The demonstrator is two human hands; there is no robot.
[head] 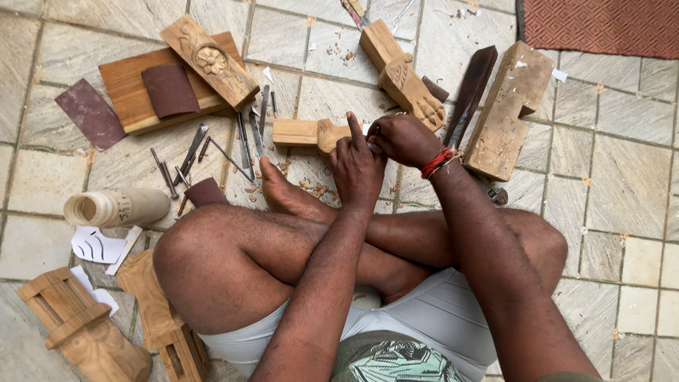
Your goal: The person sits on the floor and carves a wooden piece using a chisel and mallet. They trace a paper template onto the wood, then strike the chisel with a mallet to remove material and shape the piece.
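Observation:
I sit cross-legged on a stone tile floor. A short pale wooden piece (300, 132) with a carved end lies on the floor just past my foot. My left hand (357, 168) rests on its carved end, index finger raised and the other fingers curled on the wood. My right hand (403, 139), a red thread round its wrist, is closed around a small thin tool (372, 130) whose tip meets the wood beside my left fingers. Most of the tool is hidden in the fist.
Several metal chisels (212, 150) lie left of the piece. A board with sandpaper (170, 89), a flower-carved strip (210, 59), a paw-carved leg (408, 83), a dark flat bar (470, 90) and a rough block (511, 110) surround it. Paper roll (117, 207), carved parts (81, 327).

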